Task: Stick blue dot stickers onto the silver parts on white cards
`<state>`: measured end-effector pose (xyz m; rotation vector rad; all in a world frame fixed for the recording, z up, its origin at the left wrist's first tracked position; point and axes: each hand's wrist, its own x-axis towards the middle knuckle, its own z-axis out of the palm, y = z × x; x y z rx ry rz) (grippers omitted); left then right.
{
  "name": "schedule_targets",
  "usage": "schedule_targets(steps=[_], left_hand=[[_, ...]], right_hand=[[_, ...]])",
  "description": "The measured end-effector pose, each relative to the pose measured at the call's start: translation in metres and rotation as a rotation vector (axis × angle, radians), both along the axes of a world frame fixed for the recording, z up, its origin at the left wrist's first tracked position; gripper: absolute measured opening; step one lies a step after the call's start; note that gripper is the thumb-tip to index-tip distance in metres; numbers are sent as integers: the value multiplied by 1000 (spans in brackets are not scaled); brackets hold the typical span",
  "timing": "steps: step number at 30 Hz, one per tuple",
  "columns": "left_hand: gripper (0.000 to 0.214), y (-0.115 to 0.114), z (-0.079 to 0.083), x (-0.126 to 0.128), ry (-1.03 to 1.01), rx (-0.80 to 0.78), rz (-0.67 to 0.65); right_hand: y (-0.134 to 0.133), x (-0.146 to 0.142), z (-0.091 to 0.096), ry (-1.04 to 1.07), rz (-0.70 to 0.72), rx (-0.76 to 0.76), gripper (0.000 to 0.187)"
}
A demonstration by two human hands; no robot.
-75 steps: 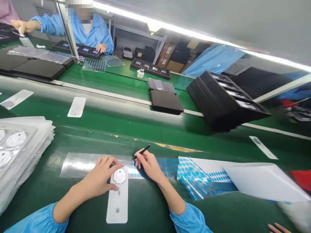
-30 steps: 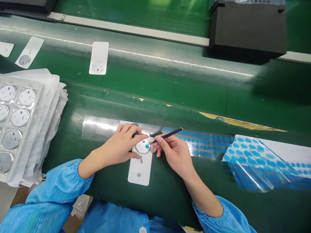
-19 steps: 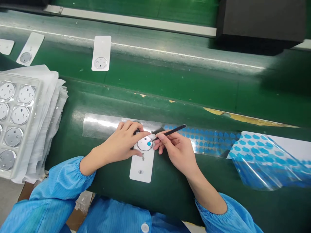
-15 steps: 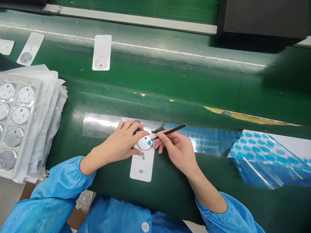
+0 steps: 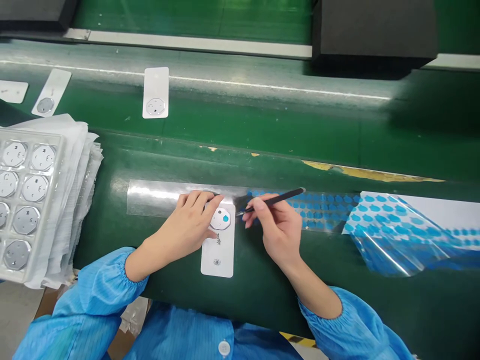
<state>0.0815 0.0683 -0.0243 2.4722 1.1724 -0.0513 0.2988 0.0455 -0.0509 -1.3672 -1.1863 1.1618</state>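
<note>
A: Since we go left to right, what's at the far left?

B: Clear blister tray of octagonal metal discs, sitting on a stack of white sheets at the desk edge. Beyond it on the green belt, two white cards at far left, one more white card with disc further right

A: Left hand?

B: Left hand lies flat on the desk, fingers curled loosely, tips pressing the top left of the white carrier card. Not gripping anything, just pinning it

A: And what's on the card?

B: Octagonal metal disc seated at the card's upper end, small blue dot sticker on its face, right of centre. Small printed marks lower on the card, too small to read

A: Right hand?

B: Right hand just right of the card, thumb and fingers pinched shut on black tweezers. Tip points left, just beside the card's right edge, clear of the disc. Can't tell if anything is in the tip

A: Under and right of that?

B: Clear film strip runs under both hands; its right part carries rows of blue dots. Further right, a crumpled clear film with blue dots lies over a white sheet. Black block at top right, beyond the belt
</note>
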Motion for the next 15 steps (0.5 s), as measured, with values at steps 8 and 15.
schedule_targets(steps=[8,15], left_hand=[[45,8,4,-8,-474,-426,190],[50,0,1,4,-793,-727,462]], right_hand=[[-11,-1,10,-100,256,53,24],[-11,-7,10,179,312,-319,39]])
